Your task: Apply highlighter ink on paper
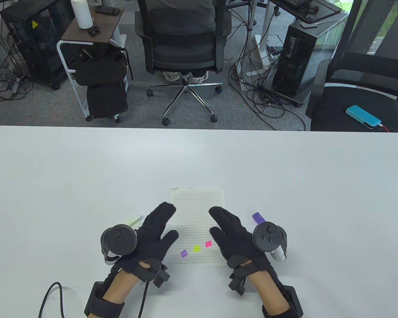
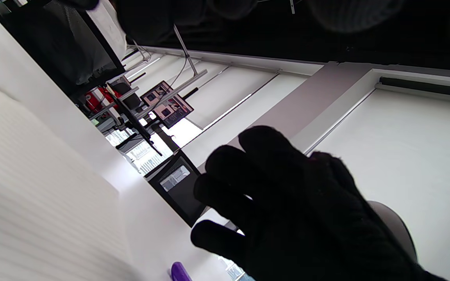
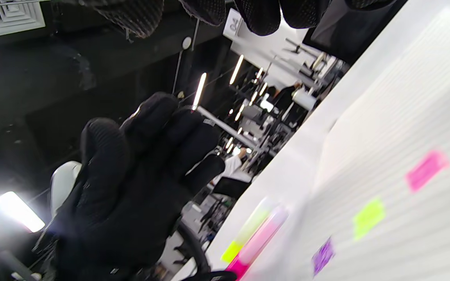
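A lined paper [image 1: 199, 212] lies on the white table [image 1: 86, 165] with a purple mark [image 1: 184, 253], a yellow mark [image 1: 196, 248] and a pink mark [image 1: 208, 244] near its front edge. My left hand [image 1: 154, 228] is at the paper's left edge and my right hand [image 1: 230, 230] at its right edge. Both are open and hold nothing. A purple highlighter [image 1: 259, 217] lies just right of my right hand. A yellow highlighter [image 1: 135, 220] lies left of my left hand, with a pink highlighter [image 3: 262, 234] beside it in the right wrist view.
Beyond the table's far edge are an office chair [image 1: 184, 43] with a seated person, computer towers [image 1: 295, 59] with loose cables, and a second chair [image 1: 358, 106] with a blue case at the right. A cable [image 1: 49, 298] runs off my left wrist.
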Tool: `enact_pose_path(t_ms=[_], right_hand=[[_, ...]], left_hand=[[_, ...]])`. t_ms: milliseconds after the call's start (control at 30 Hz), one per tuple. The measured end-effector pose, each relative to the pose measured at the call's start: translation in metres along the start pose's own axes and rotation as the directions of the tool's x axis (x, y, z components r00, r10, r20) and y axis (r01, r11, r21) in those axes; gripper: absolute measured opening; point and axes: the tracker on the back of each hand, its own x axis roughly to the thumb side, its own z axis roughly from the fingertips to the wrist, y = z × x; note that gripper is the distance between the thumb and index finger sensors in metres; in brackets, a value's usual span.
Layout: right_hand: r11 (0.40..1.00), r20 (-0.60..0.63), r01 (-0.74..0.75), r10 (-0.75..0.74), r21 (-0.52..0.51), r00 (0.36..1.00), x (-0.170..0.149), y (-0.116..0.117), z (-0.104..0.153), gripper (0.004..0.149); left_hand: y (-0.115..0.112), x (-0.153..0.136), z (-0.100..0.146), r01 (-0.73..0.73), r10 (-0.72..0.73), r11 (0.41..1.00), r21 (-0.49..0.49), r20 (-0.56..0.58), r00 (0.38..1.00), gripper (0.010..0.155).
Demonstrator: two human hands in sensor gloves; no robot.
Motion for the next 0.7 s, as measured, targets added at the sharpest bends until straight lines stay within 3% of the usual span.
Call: enact_pose_path(t_ms=[700], right_hand=[[0.992, -0.041, -0.025, 0.030, 0.120, 0.999, -0.009, 0.015, -0.004, 0.062]], left_hand=[[-0.005, -0.001, -0.001, 0.012, -0.012, 0.999, -0.041, -0.017, 1.000, 0.076]])
